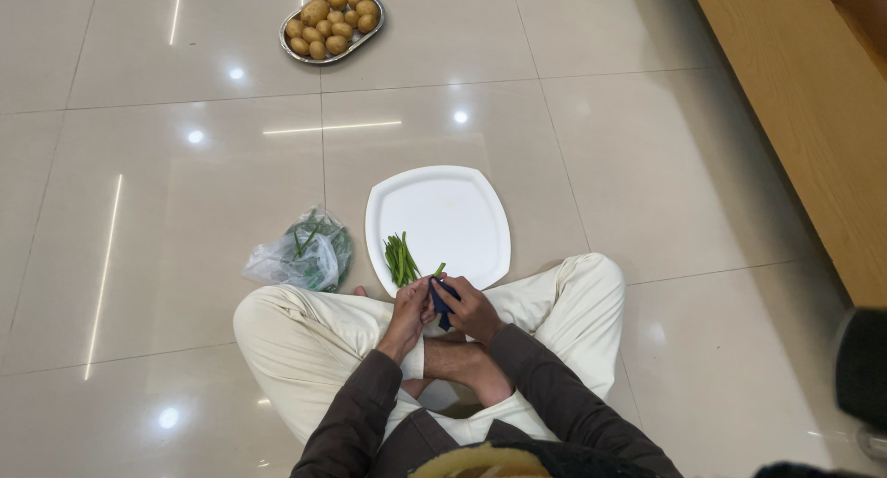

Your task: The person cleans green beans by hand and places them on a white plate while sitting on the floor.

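I sit cross-legged on a tiled floor. My left hand (409,308) and my right hand (469,307) meet just in front of a white square plate (453,210). My right hand grips a dark blue tool (441,302), likely a small knife or peeler. A short green bean piece (440,269) sticks up between my hands, pinched by my left fingers. A small pile of cut green beans (400,258) lies on the plate's near left part.
A clear plastic bag (303,254) with green beans lies on the floor left of the plate. A metal tray of potatoes (333,24) stands far ahead. A wooden bench or ledge (813,118) runs along the right side.
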